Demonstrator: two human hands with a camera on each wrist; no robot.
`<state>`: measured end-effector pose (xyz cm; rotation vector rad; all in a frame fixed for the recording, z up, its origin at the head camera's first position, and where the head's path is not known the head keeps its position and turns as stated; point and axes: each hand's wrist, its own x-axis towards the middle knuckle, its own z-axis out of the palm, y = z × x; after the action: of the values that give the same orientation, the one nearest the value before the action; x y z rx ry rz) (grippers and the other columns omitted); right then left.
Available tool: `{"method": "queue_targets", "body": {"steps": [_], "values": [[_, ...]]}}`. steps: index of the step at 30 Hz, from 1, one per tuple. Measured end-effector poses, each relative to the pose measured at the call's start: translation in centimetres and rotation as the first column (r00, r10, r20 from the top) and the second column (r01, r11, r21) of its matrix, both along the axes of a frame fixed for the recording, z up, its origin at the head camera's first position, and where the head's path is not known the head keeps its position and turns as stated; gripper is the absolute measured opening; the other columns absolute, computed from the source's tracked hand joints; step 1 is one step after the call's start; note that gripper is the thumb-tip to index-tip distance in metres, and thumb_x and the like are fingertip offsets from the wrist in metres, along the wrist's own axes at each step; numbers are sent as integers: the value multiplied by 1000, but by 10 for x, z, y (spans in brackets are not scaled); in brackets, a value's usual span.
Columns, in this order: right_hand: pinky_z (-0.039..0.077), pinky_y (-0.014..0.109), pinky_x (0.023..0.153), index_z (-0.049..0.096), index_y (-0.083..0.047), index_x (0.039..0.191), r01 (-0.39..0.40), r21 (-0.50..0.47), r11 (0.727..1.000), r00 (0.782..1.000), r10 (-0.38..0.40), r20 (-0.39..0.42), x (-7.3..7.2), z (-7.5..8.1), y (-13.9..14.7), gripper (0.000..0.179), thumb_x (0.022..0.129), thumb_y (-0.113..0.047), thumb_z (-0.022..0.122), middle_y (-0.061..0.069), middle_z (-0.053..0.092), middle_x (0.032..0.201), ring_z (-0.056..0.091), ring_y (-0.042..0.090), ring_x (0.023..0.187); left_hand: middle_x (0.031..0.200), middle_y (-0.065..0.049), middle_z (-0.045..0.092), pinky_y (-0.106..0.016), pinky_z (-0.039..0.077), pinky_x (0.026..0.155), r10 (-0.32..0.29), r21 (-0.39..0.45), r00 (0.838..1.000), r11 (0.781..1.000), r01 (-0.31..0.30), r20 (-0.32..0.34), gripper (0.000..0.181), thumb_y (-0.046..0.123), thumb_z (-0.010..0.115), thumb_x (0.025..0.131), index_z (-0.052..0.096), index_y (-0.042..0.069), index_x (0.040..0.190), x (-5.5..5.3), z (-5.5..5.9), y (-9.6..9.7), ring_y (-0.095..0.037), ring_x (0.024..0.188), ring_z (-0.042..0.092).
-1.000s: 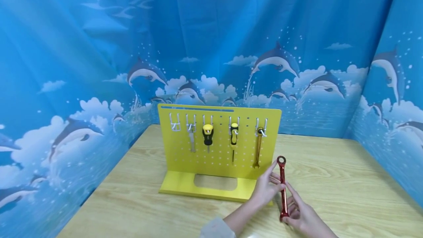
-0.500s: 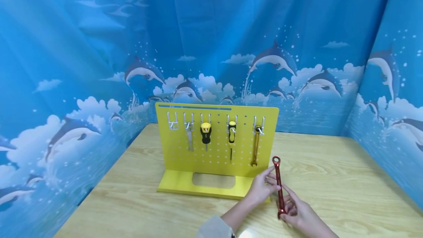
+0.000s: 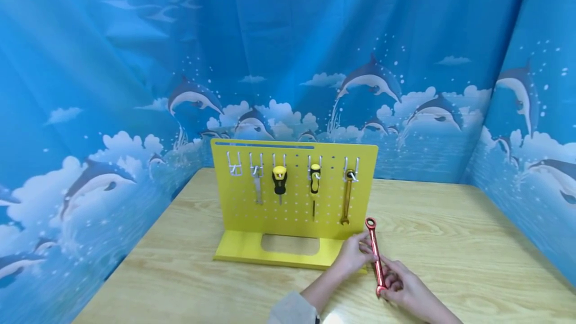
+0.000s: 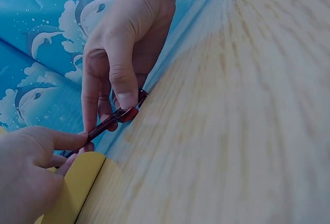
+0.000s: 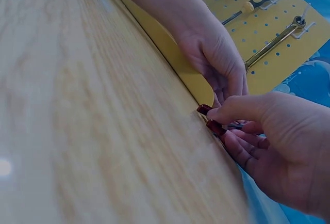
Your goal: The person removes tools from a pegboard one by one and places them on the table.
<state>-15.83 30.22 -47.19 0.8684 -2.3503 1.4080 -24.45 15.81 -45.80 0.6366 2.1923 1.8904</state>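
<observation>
A shiny red combination wrench (image 3: 375, 254) is held between both hands in front of the pegboard's right edge, its ring end toward the board and leaning left. My left hand (image 3: 352, 255) pinches the shaft between thumb and fingers. Nearer to me, my right hand (image 3: 407, 286) grips the open end with its thumb on it. In the left wrist view, the wrench (image 4: 108, 123) spans from the left hand (image 4: 26, 170) to the right hand (image 4: 121, 43). Most of the shaft is hidden in the right wrist view, where the red open jaw end (image 5: 215, 127) shows at the right fingertips.
A yellow pegboard (image 3: 288, 219) stands on the wooden table (image 3: 450, 244). From its hooks hang a silver wrench (image 3: 258, 189), a stubby screwdriver (image 3: 280, 181), a longer screwdriver (image 3: 314, 181) and a gold wrench (image 3: 347, 199). The leftmost hook (image 3: 235, 169) bears no tool. Dolphin-print curtains (image 3: 288, 54) surround the table.
The wrench has tilted, its ring end swinging left and slightly down. Both hands keep hold of it. The whole head view has shifted slightly.
</observation>
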Motion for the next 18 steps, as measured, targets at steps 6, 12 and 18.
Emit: {"method": "queue_targets", "body": {"steps": [6,12,18], "values": [[48,22,52,36,28,119,3,29,1000,1000,-4,24,-1,0,0,62,67,15,68,8,47,87,51,7,71,81,0,57,-17,50,58,30,-36,1000,999,-30,-9,57,-18,69,67,51,-12,122,0,1,0,-9,67,58],[48,22,53,38,26,120,18,48,999,999,-20,49,-1,1,0,62,68,13,69,8,47,89,51,6,71,80,0,56,-17,51,58,36,-45,999,998,-35,6,56,-18,69,68,52,-11,121,0,1,1,-10,68,59],[49,22,56,37,26,121,32,56,998,993,-38,108,0,4,0,63,69,11,70,12,46,92,51,7,73,80,0,58,-16,50,57,42,-93,999,995,-43,-12,54,-15,70,68,54,-10,120,1,2,1,-8,66,58]]}}
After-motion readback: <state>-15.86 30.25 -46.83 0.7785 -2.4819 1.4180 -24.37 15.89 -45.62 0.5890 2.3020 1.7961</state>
